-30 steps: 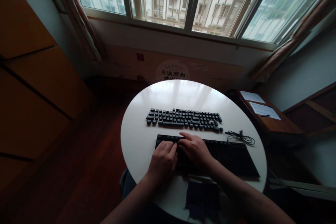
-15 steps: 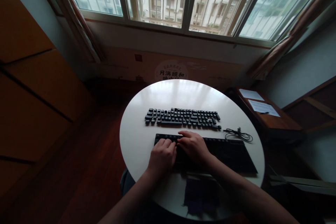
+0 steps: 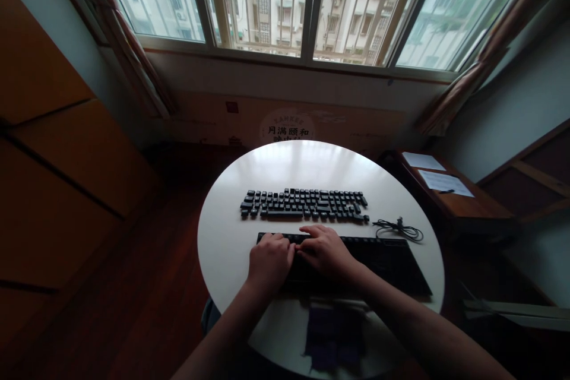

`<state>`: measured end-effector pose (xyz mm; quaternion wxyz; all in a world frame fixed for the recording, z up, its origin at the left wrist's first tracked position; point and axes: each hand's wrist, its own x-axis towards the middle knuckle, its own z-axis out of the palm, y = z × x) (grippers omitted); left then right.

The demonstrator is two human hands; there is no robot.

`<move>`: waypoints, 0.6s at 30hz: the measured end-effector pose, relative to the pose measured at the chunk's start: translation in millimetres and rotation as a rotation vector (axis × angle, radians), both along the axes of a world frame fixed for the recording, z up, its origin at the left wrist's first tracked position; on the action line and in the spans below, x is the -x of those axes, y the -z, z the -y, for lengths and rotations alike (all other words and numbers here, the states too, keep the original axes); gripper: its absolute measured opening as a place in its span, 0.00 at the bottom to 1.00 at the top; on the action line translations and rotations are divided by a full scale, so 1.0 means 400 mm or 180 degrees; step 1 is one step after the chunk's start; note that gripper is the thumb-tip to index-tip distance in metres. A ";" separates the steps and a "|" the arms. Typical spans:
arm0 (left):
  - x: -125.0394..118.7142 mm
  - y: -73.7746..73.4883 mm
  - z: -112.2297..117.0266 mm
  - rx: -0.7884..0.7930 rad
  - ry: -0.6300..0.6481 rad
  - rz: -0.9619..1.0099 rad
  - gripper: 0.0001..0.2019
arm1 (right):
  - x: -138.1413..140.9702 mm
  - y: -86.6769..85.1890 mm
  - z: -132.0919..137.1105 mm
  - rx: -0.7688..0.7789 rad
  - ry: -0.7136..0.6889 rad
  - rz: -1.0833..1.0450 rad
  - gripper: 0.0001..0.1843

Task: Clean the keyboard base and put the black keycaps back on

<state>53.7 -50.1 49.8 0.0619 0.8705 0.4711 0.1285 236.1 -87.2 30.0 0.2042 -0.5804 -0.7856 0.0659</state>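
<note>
Keycaps of black plastic point(image 3: 323, 203) lie at eleven o'clock from your long black rectangular keyboard point(image 3: 378, 267), rowed perhaps for order. Your left hand point(image 3: 269, 258) and right hand point(image 3: 325, 250) bunch over its nine-o'clock end; I cannot tell what they pinch.

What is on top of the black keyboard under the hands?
Along the black keyboard's far edge, a row of keycaps shows. The left hand and right hand are over its left part, hiding whatever lies beneath them.
</note>
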 end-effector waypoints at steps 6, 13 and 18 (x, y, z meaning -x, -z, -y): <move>-0.004 -0.007 -0.003 0.0036 -0.0051 -0.0123 0.13 | -0.026 -0.026 -0.023 0.0054 -0.0269 -0.0100 0.06; -0.028 -0.011 -0.008 0.0142 -0.0142 -0.0288 0.10 | -0.085 -0.108 -0.195 -0.0144 0.0090 -0.0279 0.08; -0.026 -0.013 -0.005 0.0226 -0.0175 -0.0296 0.09 | -0.069 -0.145 -0.357 0.0164 0.0446 0.0112 0.10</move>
